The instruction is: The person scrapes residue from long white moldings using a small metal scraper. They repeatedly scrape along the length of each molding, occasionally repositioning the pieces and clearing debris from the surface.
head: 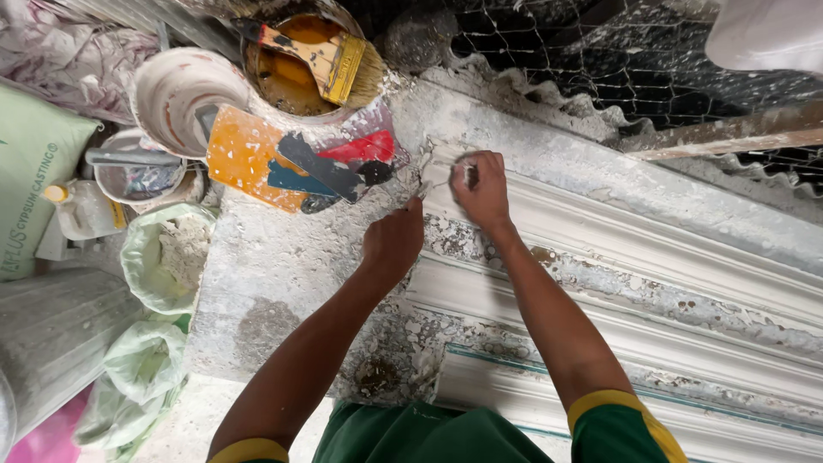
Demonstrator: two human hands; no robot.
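Left hand (393, 243) is closed on a small tool (423, 188), its tip at the end of the white plaster moulding (651, 257); right hand (482, 189), just beside, is pressed onto that end. Trimming appears underway; steady, light strokes are called for. Beyond the hands, a brush (330, 56) lies across a bucket (291, 81).

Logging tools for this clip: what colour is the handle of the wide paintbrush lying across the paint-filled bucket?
Yellow, smeared with white plaster, on the wide paintbrush across the orange-filled bucket; head view shows it.

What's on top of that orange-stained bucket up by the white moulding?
A wide paintbrush lies across the rim of the bucket, above orange liquid. How deep the liquid goes and what lies beneath it cannot be seen.
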